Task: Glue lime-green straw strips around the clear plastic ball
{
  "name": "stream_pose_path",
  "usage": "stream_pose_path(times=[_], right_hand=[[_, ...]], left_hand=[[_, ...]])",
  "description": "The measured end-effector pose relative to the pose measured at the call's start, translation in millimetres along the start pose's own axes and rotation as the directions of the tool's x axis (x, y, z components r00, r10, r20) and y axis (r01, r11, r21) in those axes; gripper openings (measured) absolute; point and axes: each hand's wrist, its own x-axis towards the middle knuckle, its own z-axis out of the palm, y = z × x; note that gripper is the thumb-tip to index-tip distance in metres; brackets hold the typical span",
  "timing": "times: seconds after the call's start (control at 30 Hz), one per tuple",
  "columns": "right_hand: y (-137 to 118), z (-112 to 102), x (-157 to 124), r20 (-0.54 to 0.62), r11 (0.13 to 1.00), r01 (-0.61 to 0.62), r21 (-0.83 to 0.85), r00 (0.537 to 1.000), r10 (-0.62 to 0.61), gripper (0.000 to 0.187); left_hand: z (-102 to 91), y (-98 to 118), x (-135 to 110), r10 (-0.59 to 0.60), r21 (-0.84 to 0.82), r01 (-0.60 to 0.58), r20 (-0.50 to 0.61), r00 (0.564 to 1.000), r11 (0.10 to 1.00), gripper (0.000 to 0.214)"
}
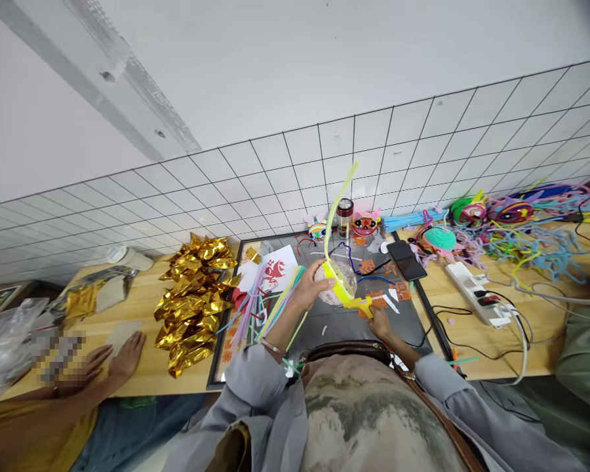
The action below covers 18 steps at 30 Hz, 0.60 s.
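Note:
My left hand (pixel 311 287) is closed on a clear, round plastic shell (pixel 349 272), which it holds above the dark work mat (pixel 319 321). Yellow pipe cleaner (pixel 341 286) runs across the shell, and a loose length (pixel 332 219) of it sticks up toward the wall. In my right hand (pixel 380 324) is a yellow hot glue gun (pixel 360 304); its nozzle meets the yellow strip at the shell's lower edge, though whether it touches is hard to tell. Left of my left hand lie loose pastel pipe cleaners (pixel 280 305).
Gold foil pieces (pixel 191 301) are heaped on the left. A phone (pixel 406 260), a power strip (pixel 476 295) and tangled pipe cleaners (pixel 516 246) lie right. Decorated round crafts (pixel 366 224) and a jar (pixel 345 216) stand by the wall. Another person's hands (pixel 125 357) rest at left.

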Motion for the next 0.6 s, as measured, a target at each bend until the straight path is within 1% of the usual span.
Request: stream_pose_path(times=[0.1,0.17,0.23,0.3,0.37,0.4,0.43,0.47,0.5,0.53,0.57,0.6], right_hand=[[2,-12,-5,-0.028,0.994,0.089,0.065,0.996,-0.087,0.034],[-1,-29,-5,-0.086,0.983,0.151,0.107,0.986,-0.143,0.033],[-10,-54,-5,-0.17,0.965,0.22,0.144,0.966,-0.195,0.034],[-29,-87,-8,-0.257,0.932,0.317,0.177,0.929,-0.267,0.039],[-56,-122,-15,-0.322,0.878,0.435,0.199,0.875,-0.361,0.049],[-71,-139,-19,-0.352,0.834,0.514,0.201,0.832,-0.428,0.054],[-87,-154,-24,-0.392,0.751,0.632,0.188,0.75,-0.533,0.055],[-101,-166,-29,-0.406,0.676,0.717,0.17,0.676,-0.615,0.054],[-114,-176,-32,-0.405,0.621,0.767,0.16,0.624,-0.668,0.049],[-124,-183,-34,-0.399,0.589,0.79,0.169,0.601,-0.692,0.044],[-131,-187,-35,-0.388,0.572,0.798,0.189,0.596,-0.703,0.037],[-136,-189,-34,-0.377,0.57,0.792,0.219,0.608,-0.699,0.033]], left_hand=[[1.2,-1,-2,0.0,0.029,-0.001,0.032,0.999,1.0,0.073],[0.5,-2,-4,-0.001,0.059,-0.002,0.05,0.999,0.998,0.074],[-0.2,-2,-5,-0.004,0.096,-0.003,0.07,0.998,0.995,0.076],[0.1,-2,-7,-0.007,0.138,-0.006,0.096,0.995,0.99,0.078],[2.2,1,-9,-0.01,0.179,-0.014,0.13,0.991,0.984,0.078],[3.9,3,-10,-0.01,0.199,-0.02,0.149,0.989,0.98,0.077],[5.8,5,-10,-0.011,0.218,-0.026,0.169,0.986,0.976,0.077],[7.8,7,-11,-0.012,0.235,-0.033,0.188,0.982,0.971,0.076],[9.6,10,-12,-0.011,0.255,-0.042,0.207,0.978,0.966,0.075],[11.1,12,-13,-0.01,0.269,-0.051,0.221,0.975,0.962,0.075],[12.1,14,-14,-0.007,0.281,-0.059,0.23,0.973,0.958,0.075],[12.6,16,-15,-0.004,0.29,-0.066,0.234,0.972,0.955,0.076]])
